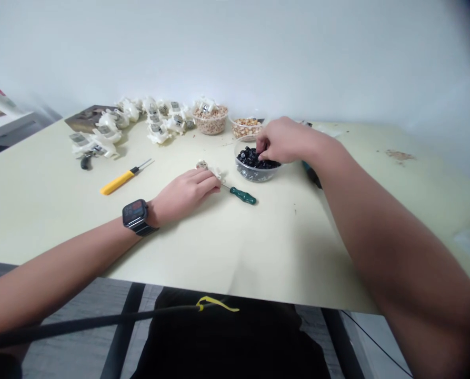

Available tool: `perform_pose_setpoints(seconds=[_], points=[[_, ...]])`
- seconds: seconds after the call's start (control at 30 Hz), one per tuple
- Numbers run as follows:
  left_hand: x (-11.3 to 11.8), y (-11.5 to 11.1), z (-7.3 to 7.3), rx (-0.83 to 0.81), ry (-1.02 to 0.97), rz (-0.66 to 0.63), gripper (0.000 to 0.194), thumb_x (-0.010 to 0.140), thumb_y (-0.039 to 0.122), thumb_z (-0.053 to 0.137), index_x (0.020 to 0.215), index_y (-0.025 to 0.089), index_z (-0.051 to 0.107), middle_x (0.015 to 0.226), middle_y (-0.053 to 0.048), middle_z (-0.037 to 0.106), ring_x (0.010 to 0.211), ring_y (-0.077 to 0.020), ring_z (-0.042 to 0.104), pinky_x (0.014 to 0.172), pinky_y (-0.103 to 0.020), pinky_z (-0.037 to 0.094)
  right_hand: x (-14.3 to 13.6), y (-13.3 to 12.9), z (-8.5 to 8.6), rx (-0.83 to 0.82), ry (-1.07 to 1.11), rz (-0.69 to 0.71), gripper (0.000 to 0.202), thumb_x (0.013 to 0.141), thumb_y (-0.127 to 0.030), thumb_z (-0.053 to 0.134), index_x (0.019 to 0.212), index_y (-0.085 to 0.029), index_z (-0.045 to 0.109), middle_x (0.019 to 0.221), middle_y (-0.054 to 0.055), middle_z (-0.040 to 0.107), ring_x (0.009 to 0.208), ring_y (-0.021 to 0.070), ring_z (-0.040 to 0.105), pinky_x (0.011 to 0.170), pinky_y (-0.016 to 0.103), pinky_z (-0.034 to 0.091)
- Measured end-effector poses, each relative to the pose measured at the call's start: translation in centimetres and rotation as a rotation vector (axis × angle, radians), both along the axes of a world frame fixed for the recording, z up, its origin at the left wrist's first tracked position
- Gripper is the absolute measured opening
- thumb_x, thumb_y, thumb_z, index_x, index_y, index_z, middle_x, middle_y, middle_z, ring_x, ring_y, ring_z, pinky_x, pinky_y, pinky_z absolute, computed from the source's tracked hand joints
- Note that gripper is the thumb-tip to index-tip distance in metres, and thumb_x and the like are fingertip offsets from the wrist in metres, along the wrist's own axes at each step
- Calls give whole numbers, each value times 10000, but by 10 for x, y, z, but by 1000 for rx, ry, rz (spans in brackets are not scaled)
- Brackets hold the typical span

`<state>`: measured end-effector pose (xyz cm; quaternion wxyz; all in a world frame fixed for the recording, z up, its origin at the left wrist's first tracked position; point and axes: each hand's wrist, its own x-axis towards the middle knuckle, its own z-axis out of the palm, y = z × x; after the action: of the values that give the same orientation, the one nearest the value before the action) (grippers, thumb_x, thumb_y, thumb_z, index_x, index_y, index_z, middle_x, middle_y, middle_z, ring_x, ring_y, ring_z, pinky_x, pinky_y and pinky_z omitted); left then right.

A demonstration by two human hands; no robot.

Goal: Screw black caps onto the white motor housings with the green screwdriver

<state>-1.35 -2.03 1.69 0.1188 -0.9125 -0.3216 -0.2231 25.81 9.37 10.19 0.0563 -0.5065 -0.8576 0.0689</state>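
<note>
My right hand [284,139] reaches into a clear plastic bowl [258,172] of small black parts [250,158], fingertips pinched among them. My left hand [185,192], with a dark watch [135,215] on the wrist, rests flat on the pale table [238,252]. Its fingertips touch a small white piece [207,167] just beyond them. A green-handled screwdriver [242,196] lies right of the left hand, in front of the bowl.
A yellow-handled screwdriver [120,180] lies to the left. Several white plastic assemblies [112,131] are piled at the back left. Two clear bowls of tan parts [210,120] [246,126] stand behind the black-parts bowl. A dark tool [311,175] sits under my right forearm.
</note>
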Motion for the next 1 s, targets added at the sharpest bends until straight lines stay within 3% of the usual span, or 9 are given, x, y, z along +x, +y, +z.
perform_pose_setpoints(seconds=[0.2,0.33,0.47,0.57,0.7,0.8,1.0], points=[[-3,-2,2,-71,-98,-16,239,1131,254,497,1045,170,704,963,-82,753,860,-181,678,797,-301,546,2,-1,2,3,-2,5,102,798,-132,838,837,-213,791,936,65,774,796,203,655,701,350,452],[-4,-2,2,-157,-224,-10,155,1074,234,592,1006,176,718,936,-59,758,804,-149,682,731,-263,530,8,-5,11,30,106,26,59,824,-188,821,860,-213,780,959,75,776,834,217,669,720,358,470],[-5,-2,1,-229,-353,-1,127,1017,287,704,963,188,761,906,-42,790,767,-142,701,715,-264,535,6,-24,27,-67,253,78,56,877,-240,767,930,-227,778,980,67,782,815,209,663,694,344,468],[-6,-2,2,-253,-430,49,99,997,259,725,959,196,791,898,-35,821,745,-142,721,708,-265,542,-2,-46,27,-126,309,107,44,899,-210,730,911,-233,766,943,51,776,792,195,649,685,338,455],[-5,-4,5,-272,-512,68,86,977,256,751,945,204,811,891,-29,830,764,-150,743,722,-272,565,-10,-81,4,-245,329,164,27,917,-214,716,943,-213,722,875,37,758,742,178,652,678,316,440],[-3,-4,7,-230,-542,53,126,966,276,762,875,206,811,904,-43,818,822,-169,752,737,-286,574,-13,-111,-21,-109,297,208,95,971,-220,642,1046,-193,692,815,23,737,708,174,624,669,314,386],[-3,-3,6,-257,-566,85,96,954,263,766,902,203,820,885,-40,816,778,-165,727,717,-286,566,-25,-137,-58,-110,94,257,219,1039,-269,502,1095,-179,693,863,84,759,737,225,652,645,336,317]])
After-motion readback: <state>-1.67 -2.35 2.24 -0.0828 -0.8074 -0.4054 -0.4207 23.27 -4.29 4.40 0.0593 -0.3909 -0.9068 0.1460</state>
